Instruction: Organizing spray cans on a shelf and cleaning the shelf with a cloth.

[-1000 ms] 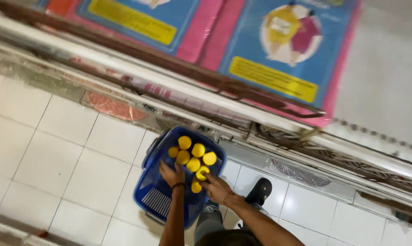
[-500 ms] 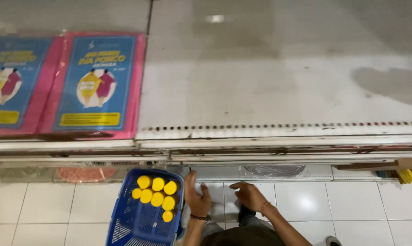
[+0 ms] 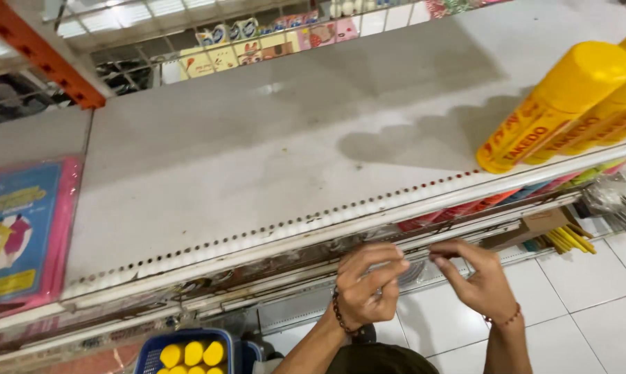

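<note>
A shop aisle with white floor tiles and a long, mostly bare grey shelf (image 3: 271, 159). At its front edge strip (image 3: 396, 239), the left hand (image 3: 368, 284) pinches with curled fingers, the right hand (image 3: 475, 280) touches with narrow fingers. Yellow spray cans (image 3: 555, 104) lie on the shelf's right; a blue basket (image 3: 188, 350) of yellow caps sits below.
</note>
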